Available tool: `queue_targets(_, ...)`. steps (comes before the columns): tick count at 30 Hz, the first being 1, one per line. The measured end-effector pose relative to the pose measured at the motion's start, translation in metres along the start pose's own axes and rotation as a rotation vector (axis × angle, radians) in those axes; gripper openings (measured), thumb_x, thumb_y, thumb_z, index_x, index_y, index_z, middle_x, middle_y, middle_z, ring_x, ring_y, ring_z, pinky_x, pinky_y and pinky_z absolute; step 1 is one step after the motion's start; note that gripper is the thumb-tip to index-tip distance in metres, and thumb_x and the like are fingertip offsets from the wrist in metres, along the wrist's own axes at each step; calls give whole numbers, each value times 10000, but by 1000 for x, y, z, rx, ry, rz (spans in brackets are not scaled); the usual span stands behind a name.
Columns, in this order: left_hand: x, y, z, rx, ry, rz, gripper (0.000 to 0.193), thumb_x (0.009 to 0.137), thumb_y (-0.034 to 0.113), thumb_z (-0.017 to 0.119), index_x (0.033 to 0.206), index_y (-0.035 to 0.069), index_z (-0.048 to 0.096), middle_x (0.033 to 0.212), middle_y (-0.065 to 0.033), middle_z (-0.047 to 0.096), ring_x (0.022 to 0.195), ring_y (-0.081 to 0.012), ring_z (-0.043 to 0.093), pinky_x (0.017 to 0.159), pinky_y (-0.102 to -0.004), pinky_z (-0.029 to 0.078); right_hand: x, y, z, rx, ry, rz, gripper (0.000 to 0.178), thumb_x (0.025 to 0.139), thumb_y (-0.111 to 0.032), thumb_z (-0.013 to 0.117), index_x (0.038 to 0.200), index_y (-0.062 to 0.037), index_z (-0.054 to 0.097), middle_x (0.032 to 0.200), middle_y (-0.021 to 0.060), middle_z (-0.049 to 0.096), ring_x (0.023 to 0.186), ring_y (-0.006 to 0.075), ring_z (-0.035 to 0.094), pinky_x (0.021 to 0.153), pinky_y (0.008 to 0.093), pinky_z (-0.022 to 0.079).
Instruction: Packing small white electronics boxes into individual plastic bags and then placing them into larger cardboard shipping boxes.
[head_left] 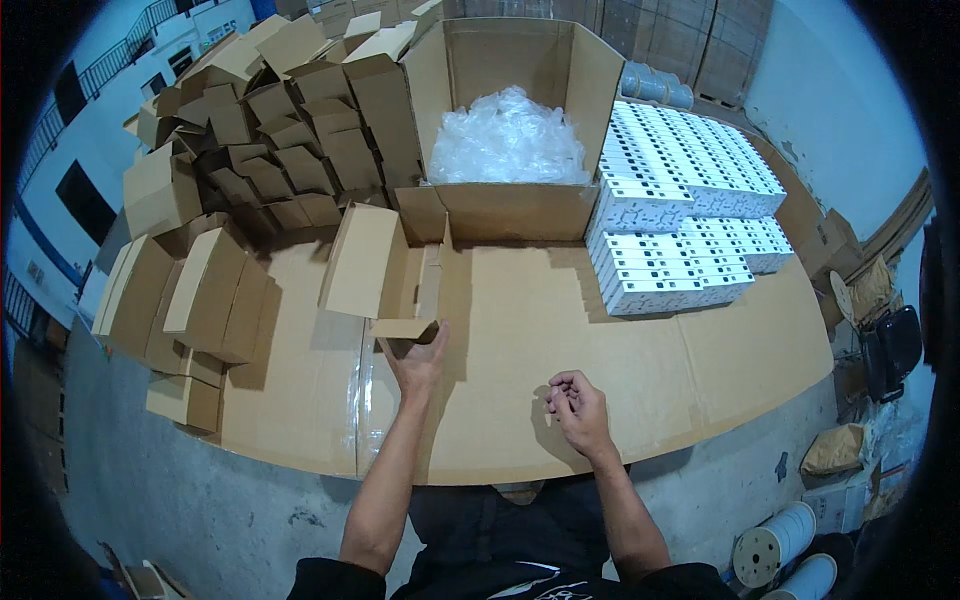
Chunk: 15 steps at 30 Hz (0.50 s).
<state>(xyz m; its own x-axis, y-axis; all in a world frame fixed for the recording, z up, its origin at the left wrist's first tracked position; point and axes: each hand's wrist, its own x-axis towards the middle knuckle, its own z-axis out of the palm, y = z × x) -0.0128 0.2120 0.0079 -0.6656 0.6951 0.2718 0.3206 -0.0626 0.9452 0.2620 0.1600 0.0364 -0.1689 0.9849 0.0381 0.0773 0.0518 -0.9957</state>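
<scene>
My left hand (417,367) grips the near end of an open cardboard box (368,262) left of the table's middle. The thumb lies along its right side, and the other fingers are partly hidden by a short end flap (404,328). A wide flap slopes over the left of this box, and its inside shows as bare cardboard. To the right, my right hand (580,412) hovers over the table with its fingers loosely curled and slightly apart, nothing visible in it.
Behind stands a large carton (515,212) holding crumpled clear plastic (512,138). Stacked white boxes (660,295) occupy the right rear. Open brown boxes (300,165) pile up at the back left, with more boxes (210,295) along the left edge. Cardboard covers the table (560,300).
</scene>
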Motion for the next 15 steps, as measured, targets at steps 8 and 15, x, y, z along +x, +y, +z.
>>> queue_targets(8, 6, -37, -13, -124, -49, 13, 1022, 628, 251, 986, 1369, -40, 344, 1331, -189, 481, 1230, -280, 488, 1111, -434, 382, 9, 12, 8, -86, 34, -125, 96, 958, -36, 608, 1033, 21, 630, 800, 81, 659, 703, 101, 638, 629, 263, 529)
queue_targets(15, -79, 57, -27, 285, -321, 259, 679, 826, 60, 757, 1393, -51, 401, 1421, -259, 411, 1333, -396, 438, 1146, -463, 347, 4, -2, -9, -102, 63, -124, 142, 937, -56, 615, 1064, 7, 630, 915, 105, 670, 784, 151, 659, 702, 301, 541)
